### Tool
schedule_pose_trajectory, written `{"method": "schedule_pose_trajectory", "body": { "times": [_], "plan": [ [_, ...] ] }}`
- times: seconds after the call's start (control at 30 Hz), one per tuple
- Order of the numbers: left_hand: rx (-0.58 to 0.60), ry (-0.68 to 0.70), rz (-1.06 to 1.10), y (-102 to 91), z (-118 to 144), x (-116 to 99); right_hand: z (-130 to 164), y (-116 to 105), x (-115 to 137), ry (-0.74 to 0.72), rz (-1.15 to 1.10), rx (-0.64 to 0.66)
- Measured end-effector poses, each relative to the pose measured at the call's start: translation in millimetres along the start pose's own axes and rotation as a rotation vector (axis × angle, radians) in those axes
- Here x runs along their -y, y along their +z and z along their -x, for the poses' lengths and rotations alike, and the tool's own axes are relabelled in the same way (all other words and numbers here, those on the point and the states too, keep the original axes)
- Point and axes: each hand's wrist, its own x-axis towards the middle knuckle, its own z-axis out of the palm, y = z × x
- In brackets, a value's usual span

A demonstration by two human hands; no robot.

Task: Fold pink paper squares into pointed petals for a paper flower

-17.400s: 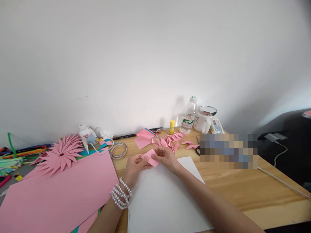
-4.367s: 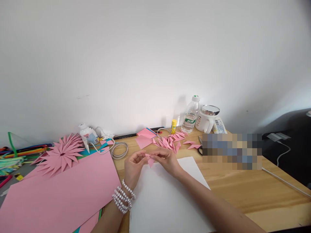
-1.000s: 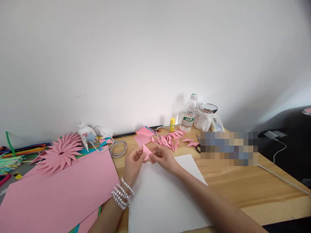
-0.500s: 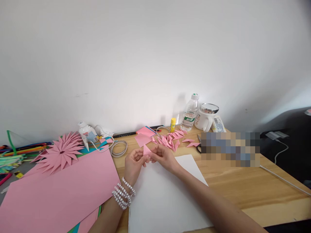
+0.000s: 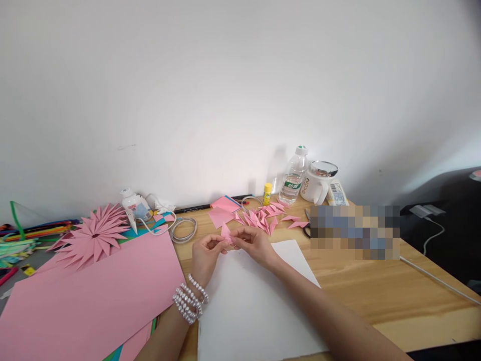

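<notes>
Between my two hands, above the far edge of a white board point(image 5: 255, 306), is a small piece of folded pink paper point(image 5: 226, 232) with its point upward. My left hand point(image 5: 206, 254), with beaded bracelets at the wrist, pinches its left side. The fingers of my right hand point(image 5: 255, 245) are closed on its right side. Fingers cover the lower part of the paper. Just beyond my hands lies a pile of folded pink pieces point(image 5: 261, 218), next to flat pink paper squares point(image 5: 221, 216).
Pink sheets point(image 5: 101, 301) and a pleated pink rosette point(image 5: 94, 235) lie left, near a white glue bottle point(image 5: 136, 204) and coiled cable point(image 5: 184, 230). A glue stick point(image 5: 267, 193), water bottle point(image 5: 293, 178) and mug point(image 5: 318, 184) stand behind; scissors point(image 5: 307, 228) lie right, partly hidden by a blurred patch.
The pink paper's outline has narrowed from a plain triangle to a slimmer point with a folded lower part. My fingers have shifted slightly around it; the surrounding things stay put.
</notes>
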Motion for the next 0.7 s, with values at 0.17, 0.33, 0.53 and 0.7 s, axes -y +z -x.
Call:
{"method": "schedule_pose_trajectory", "body": {
  "times": [0.17, 0.33, 0.53, 0.7],
  "plan": [
    [0.067, 0.008, -0.021, -1.3, 0.7, -2.3, 0.4, -0.3, 1.3, 0.017, 0.012, 0.004],
    [0.078, 0.007, -0.027, -0.7, 1.8, -0.7, 1.0, -0.1, 2.9, 0.014, -0.043, -0.029],
    [0.073, -0.01, -0.015, 1.7, 4.6, -2.2, 1.7, 0.3, 3.7, 0.017, -0.058, -0.08],
    [0.055, 0.028, -0.043, 2.4, 4.7, -1.6, 2.0, 1.4, 5.4, 0.014, -0.012, -0.104]
  ]
}}
